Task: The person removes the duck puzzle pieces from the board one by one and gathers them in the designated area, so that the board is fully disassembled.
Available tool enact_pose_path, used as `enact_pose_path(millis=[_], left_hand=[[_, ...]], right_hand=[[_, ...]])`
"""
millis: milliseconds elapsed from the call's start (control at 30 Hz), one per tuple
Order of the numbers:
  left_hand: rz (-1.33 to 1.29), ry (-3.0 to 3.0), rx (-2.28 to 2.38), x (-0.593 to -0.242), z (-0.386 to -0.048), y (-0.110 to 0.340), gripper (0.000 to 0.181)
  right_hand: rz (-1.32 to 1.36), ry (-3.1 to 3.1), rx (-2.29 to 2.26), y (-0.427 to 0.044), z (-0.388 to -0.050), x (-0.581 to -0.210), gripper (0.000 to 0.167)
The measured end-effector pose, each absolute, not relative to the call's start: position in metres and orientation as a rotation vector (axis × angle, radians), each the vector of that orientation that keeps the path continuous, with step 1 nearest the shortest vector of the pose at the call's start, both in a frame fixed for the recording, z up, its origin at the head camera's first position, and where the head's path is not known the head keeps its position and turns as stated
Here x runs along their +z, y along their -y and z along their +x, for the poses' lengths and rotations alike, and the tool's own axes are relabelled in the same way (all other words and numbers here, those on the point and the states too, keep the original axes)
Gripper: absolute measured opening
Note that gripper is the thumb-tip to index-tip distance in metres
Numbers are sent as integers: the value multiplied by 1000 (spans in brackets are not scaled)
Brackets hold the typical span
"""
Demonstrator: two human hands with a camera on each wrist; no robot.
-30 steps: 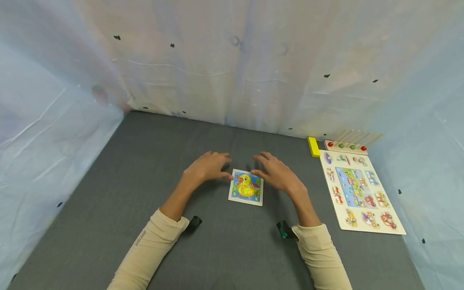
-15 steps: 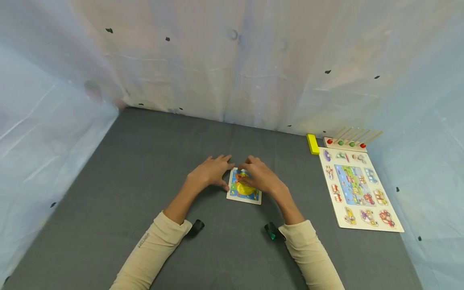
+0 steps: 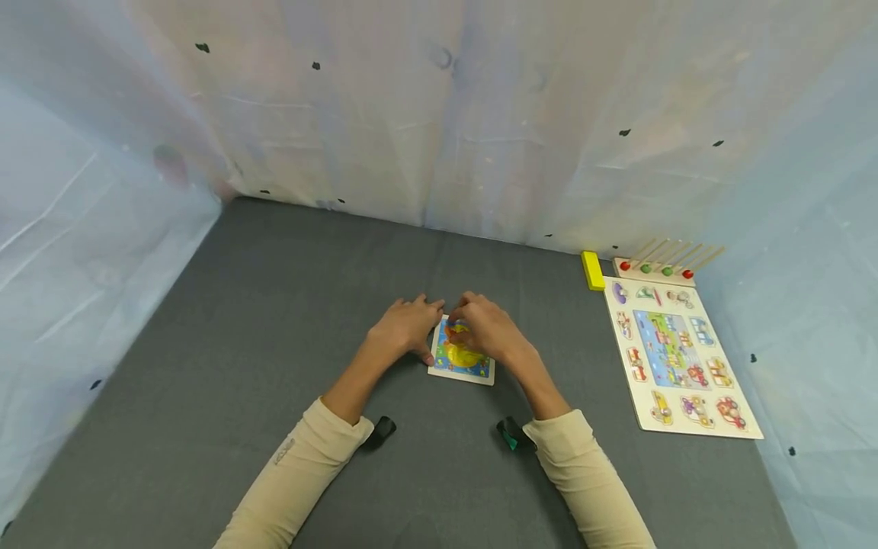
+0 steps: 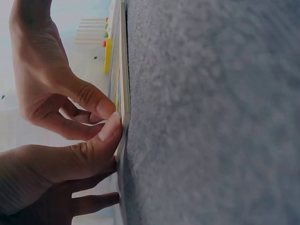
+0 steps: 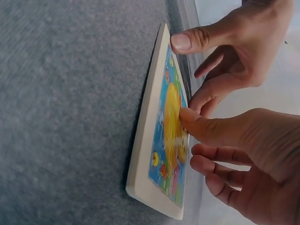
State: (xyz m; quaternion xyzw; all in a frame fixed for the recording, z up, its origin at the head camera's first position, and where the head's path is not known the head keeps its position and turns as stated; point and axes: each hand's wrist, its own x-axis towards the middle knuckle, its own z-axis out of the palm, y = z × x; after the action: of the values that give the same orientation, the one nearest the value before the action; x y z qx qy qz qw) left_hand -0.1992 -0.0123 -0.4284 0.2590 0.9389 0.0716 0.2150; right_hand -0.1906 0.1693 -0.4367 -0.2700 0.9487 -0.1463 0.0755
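Note:
The square duck puzzle (image 3: 463,374) lies flat on the grey table, between both hands. My left hand (image 3: 403,328) holds its left side, with the thumb on the near part of the edge and fingers round the far corner. My right hand (image 3: 488,328) reaches over the picture. In the right wrist view, the right hand (image 5: 258,150) has its thumb tip on the yellow duck of the puzzle (image 5: 171,112); its bent fingers stay apart from the thumb, tips near the surface. No raised piece shows, and the puzzle's far part is partly hidden by the hands.
At the right lies a large wooden picture board (image 3: 641,404) with vehicle pieces. Behind it stand a peg rack (image 3: 655,273) with red and green beads and a yellow block (image 3: 593,271). Pale plastic sheeting (image 3: 439,137) encloses the table's back and sides.
My right hand has moved left from beside the puzzle to over the duck. My left fingers and thumb have come round the puzzle's left edge, and the puzzle has hardly shifted.

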Motion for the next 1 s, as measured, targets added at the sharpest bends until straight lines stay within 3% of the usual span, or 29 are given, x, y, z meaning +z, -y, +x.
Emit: enact_pose_path(millis=[600,1000], left_hand=[[675,-2503,326,-430,-196,13,113],[660,-2506,312,-432,-194,13,115]], right_hand=[[-716,-2813,-505,-158,-191,-433,20],[-790,-2911,-426,-157,-188,-437,31]])
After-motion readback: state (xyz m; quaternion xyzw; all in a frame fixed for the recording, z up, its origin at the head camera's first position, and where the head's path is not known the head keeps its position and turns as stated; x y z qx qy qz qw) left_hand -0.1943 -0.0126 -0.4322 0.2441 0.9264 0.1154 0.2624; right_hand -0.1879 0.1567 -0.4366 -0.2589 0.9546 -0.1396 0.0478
